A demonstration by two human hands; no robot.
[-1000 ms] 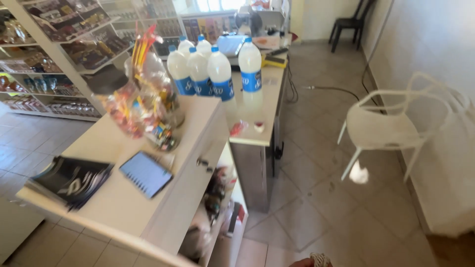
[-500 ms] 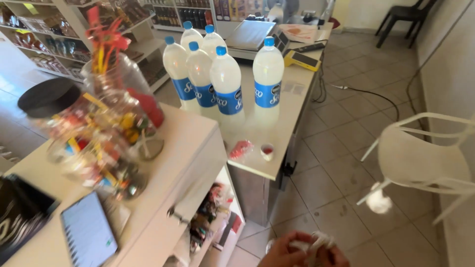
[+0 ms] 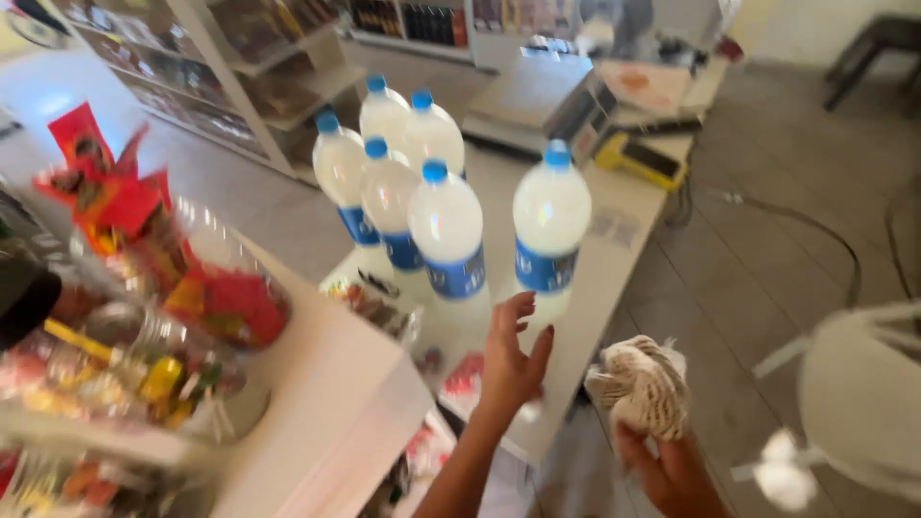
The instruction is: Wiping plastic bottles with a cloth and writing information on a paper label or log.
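Observation:
My left hand (image 3: 511, 356) is raised with fingers spread over the near end of the counter (image 3: 614, 251), a little below the nearest white bottle with a blue cap and label (image 3: 549, 227). It holds nothing. Several more white bottles (image 3: 444, 228) stand in a cluster to its left. My right hand (image 3: 673, 470) grips a crumpled beige and white cloth (image 3: 640, 386) at the lower right, beside the counter's edge. A small red packet (image 3: 464, 376) lies on the counter just left of my left hand.
Clear jars of wrapped sweets (image 3: 144, 326) stand on a white cabinet (image 3: 341, 403) at the left. A scale (image 3: 547, 101) and a yellow device (image 3: 641, 159) sit at the counter's far end. A white chair (image 3: 863, 393) stands on the tiled floor at right; shelves (image 3: 259, 48) line the back.
The view has closed in on the counter. My left hand has risen toward the bottles, and my right hand has come up with the cloth.

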